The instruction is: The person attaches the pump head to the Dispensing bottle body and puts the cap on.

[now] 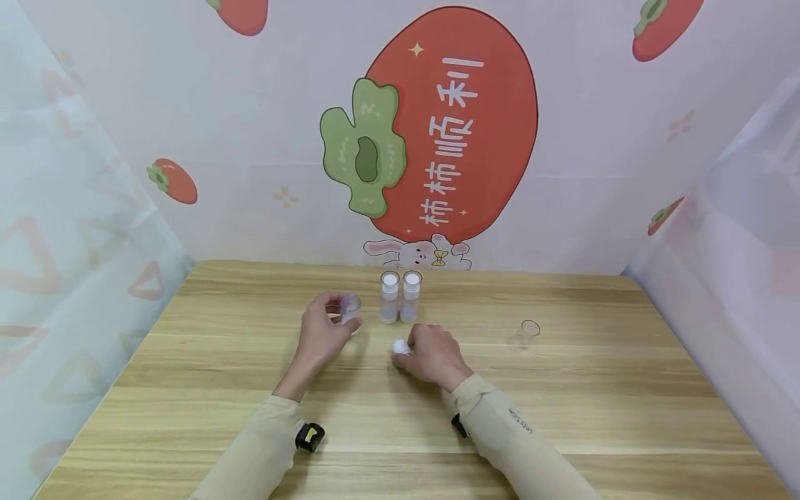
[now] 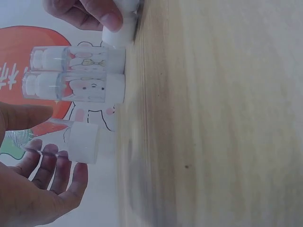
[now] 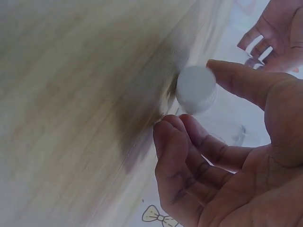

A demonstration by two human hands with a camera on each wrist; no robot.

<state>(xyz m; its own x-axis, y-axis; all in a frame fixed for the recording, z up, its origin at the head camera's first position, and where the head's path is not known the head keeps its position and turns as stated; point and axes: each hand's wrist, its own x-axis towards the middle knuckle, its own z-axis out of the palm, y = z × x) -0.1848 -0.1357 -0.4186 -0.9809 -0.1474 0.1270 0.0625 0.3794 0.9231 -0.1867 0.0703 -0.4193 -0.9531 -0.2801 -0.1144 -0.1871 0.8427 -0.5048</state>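
My left hand (image 1: pixel 320 335) holds a clear bottle (image 2: pixel 59 135) with a white base, thumb on one side and fingers on the other. Screw threads show at its uncapped neck. In my right hand (image 1: pixel 435 354), thumb and forefinger pinch a small white round-ended piece (image 3: pixel 195 90) low over the table; its exact kind is hard to tell. Two similar bottles, a left one (image 1: pixel 389 309) and a right one (image 1: pixel 410 309), stand upright side by side beyond the hands, each with a white top under a clear cover.
A clear, cup-like cover (image 1: pixel 530 329) stands on the wooden table (image 1: pixel 594 403) to the right. Behind the table rises a wall sheet (image 1: pixel 250 222) printed with persimmons, and further sheets hang at both sides.
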